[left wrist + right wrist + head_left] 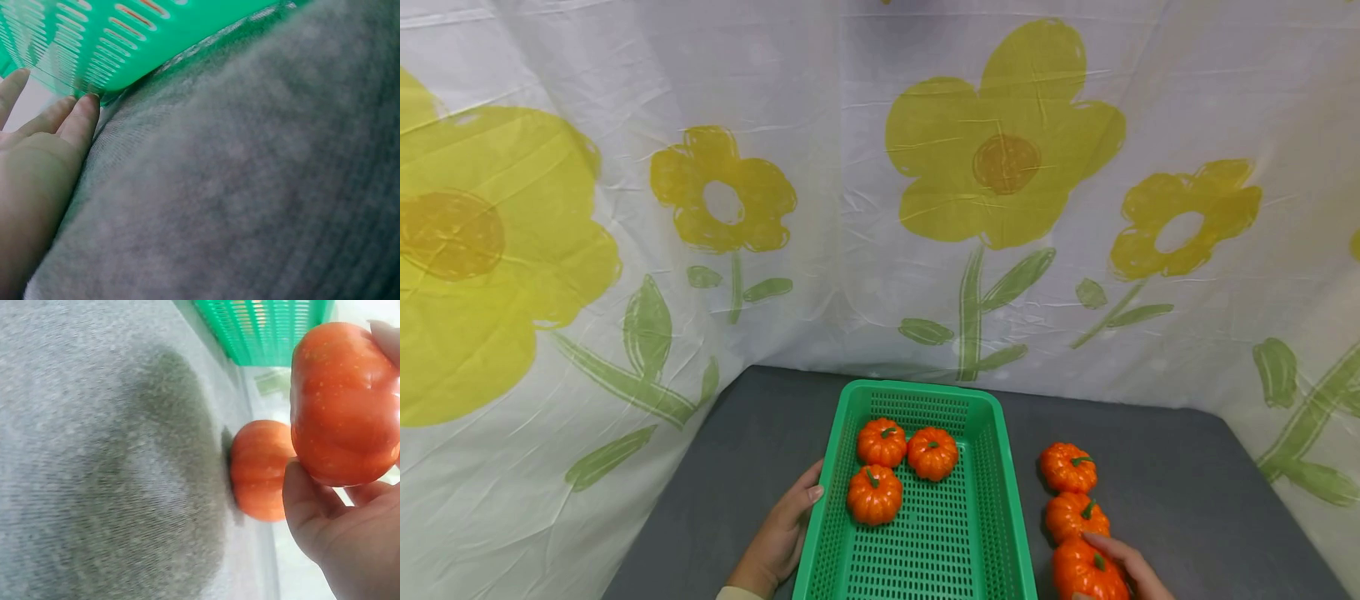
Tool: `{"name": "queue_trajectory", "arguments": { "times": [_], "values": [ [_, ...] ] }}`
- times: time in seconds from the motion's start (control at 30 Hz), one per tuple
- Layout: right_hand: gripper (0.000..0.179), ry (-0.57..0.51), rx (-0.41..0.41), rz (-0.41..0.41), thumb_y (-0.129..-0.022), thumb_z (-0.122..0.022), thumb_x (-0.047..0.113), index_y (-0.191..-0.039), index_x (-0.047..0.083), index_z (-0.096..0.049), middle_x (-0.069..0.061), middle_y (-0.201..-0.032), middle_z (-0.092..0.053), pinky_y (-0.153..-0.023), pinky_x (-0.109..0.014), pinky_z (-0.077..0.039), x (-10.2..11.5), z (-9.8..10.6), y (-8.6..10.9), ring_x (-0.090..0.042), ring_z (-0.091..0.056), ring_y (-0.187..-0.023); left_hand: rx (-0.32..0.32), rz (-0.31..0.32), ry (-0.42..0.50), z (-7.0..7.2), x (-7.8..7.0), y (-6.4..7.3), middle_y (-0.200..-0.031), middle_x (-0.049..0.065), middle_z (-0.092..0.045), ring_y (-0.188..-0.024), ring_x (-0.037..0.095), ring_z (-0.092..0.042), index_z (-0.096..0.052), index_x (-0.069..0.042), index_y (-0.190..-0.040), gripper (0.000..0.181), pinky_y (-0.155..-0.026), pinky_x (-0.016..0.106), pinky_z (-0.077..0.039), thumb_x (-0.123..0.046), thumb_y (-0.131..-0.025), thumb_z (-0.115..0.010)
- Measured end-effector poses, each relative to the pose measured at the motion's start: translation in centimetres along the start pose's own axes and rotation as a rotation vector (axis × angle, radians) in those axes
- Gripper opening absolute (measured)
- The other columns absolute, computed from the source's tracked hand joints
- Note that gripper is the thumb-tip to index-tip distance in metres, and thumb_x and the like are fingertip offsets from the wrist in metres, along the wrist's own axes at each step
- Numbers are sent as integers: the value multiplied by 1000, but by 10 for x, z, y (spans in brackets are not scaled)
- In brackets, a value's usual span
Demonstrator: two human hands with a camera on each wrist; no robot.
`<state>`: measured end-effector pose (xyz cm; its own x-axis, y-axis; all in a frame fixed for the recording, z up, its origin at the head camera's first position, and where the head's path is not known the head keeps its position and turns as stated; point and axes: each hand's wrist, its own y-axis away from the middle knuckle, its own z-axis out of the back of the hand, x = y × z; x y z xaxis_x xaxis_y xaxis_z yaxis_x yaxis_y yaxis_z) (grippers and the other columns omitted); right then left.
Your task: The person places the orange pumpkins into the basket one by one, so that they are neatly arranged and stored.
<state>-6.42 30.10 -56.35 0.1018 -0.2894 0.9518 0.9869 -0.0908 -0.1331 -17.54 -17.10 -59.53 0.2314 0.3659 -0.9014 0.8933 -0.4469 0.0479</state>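
Left hand [782,529] touches left side of green basket [925,387], three orange pumpkins [882,447] inside. Right hand [1129,560] grips nearest pumpkin [1082,573] of three-pumpkin row [1072,518], right of basket, on gray tabletop [1195,492]. Flower-print cloth [850,208] behind.

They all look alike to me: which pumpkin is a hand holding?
The front pumpkin in the row right of the green basket: the right hand grips it. No hand grips the two pumpkins behind it or the three inside the basket.

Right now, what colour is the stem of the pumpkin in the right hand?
Green; the stem shows best in the head view.
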Motion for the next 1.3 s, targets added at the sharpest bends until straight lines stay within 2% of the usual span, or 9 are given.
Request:
{"name": "queue_trajectory", "arguments": {
  "times": [0.07, 0.17, 0.43, 0.67, 0.87, 1.0, 1.13, 1.3],
  "values": [
    [63, 61, -81, -69, -87, -87, -10, -143, 4, -62, -8, -114, -72, -69, -36, -63, 8, -6, -1, -17, -72, -90, -4, 5, -1, 0, 0, 0, -167, 16, -39, -135, 28, -58, -5, -3, -175, 71, -111, 45, -50, -26, -117, -38],
    [67, 95, -114, -106, -86, -89, -7, -145, -5, -56, -17, -115, -69, -68, -38, -63, 18, -11, -3, -19, -71, -88, -15, 12, -6, 0, 0, 1, -167, 16, -37, -135, 27, -58, -5, -3, -175, 72, -111, 44, -50, -27, -116, -39],
    [64, 37, -80, -87, -89, -84, -9, -147, -4, -58, -9, -116, -70, -68, -39, -63, 31, -11, -7, -22, -71, -90, -27, 3, -18, -1, 0, 1, -167, 16, -37, -135, 27, -58, -6, -3, -175, 71, -110, 44, -51, -26, -116, -39],
    [65, -12, -18, -117, -92, -80, -8, -152, -1, -55, -3, -124, -67, -70, -42, -64, 40, -8, -12, -26, -70, -95, -10, 2, -9, -1, -1, 1, -167, 17, -38, -135, 27, -58, -5, -3, -175, 71, -111, 45, -50, -25, -116, -38],
    [64, -79, 70, -40, -95, -74, -12, -154, -3, -50, 4, -130, -66, -73, -42, -64, 50, -8, -16, -25, -71, -97, -3, -7, 1, -2, -1, 1, -167, 18, -37, -136, 29, -57, -5, -3, -175, 71, -111, 45, -50, -25, -117, -38],
    [65, -98, 118, 9, -96, -73, -14, -155, -2, -49, 3, -134, -63, -76, -42, -65, 60, -10, -18, -23, -71, -99, -4, -3, -2, -1, -1, 1, -167, 18, -37, -136, 28, -57, -4, -3, -175, 71, -111, 45, -50, -25, -117, -38],
    [67, -84, 136, 35, -95, -75, -12, -156, 1, -51, 0, -137, -61, -77, -41, -64, 66, -14, -21, -25, -70, -100, -7, -2, 0, -1, -1, 1, -166, 16, -38, -136, 28, -57, -5, -2, -175, 70, -111, 45, -50, -25, -117, -38],
    [68, -52, 145, 85, -93, -77, -13, -155, 3, -53, 0, -138, -59, -74, -39, -63, 69, -18, -24, -28, -68, -100, 2, -12, 3, -2, -1, 1, -167, 20, -36, -137, 29, -56, -5, -2, -175, 70, -111, 46, -50, -24, -117, -38]
  ]
}}
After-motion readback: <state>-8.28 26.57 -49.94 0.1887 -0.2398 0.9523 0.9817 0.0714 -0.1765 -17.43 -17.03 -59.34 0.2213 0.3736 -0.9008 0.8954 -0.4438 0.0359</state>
